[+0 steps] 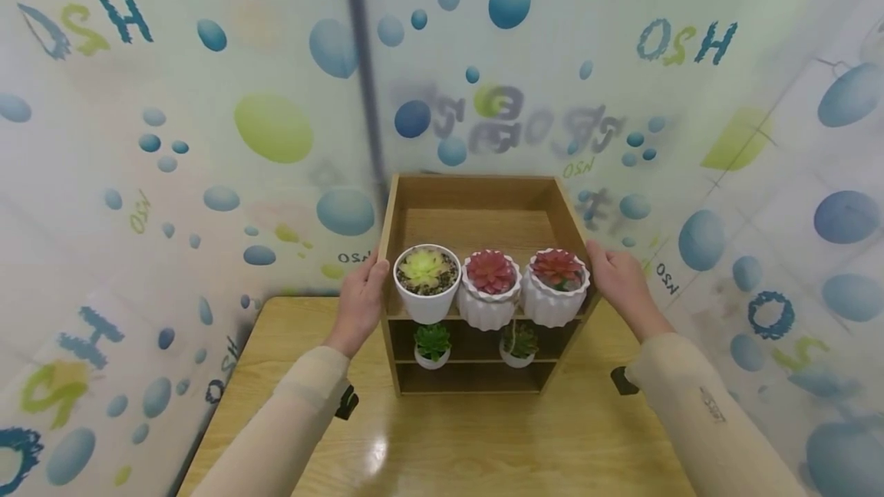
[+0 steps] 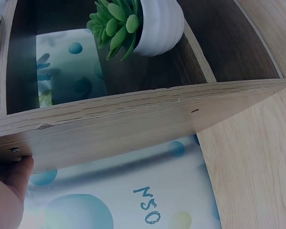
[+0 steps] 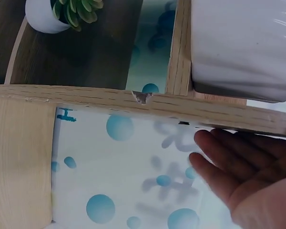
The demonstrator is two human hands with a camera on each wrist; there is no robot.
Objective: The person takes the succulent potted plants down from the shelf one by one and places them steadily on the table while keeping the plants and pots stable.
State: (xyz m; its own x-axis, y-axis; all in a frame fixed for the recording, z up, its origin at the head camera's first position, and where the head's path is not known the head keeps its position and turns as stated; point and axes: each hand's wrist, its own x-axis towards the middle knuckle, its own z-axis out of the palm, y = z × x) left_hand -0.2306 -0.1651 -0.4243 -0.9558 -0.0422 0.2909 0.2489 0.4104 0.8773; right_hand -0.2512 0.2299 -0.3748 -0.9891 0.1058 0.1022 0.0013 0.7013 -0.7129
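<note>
A small wooden shelf (image 1: pixel 476 227) stands on the table between my hands. My left hand (image 1: pixel 360 299) rests against its left side panel, fingertips touching the wood near the upper part. On the opposite side, my right hand (image 1: pixel 621 281) has its fingers extended along the right panel, fingertips right at the wood in the right wrist view. Three white pots line the upper level: one with a yellow-green succulent (image 1: pixel 424 271), one with a red succulent (image 1: pixel 491 272), and another red succulent (image 1: pixel 556 268). Below them sit two smaller potted green succulents (image 1: pixel 432 341), (image 1: pixel 519 340).
The light wooden table (image 1: pixel 442 443) extends in front of the shelf and to both sides. Behind it hangs a pale curtain (image 1: pixel 276 198) printed with blue and green dots and letters, which also runs along both sides.
</note>
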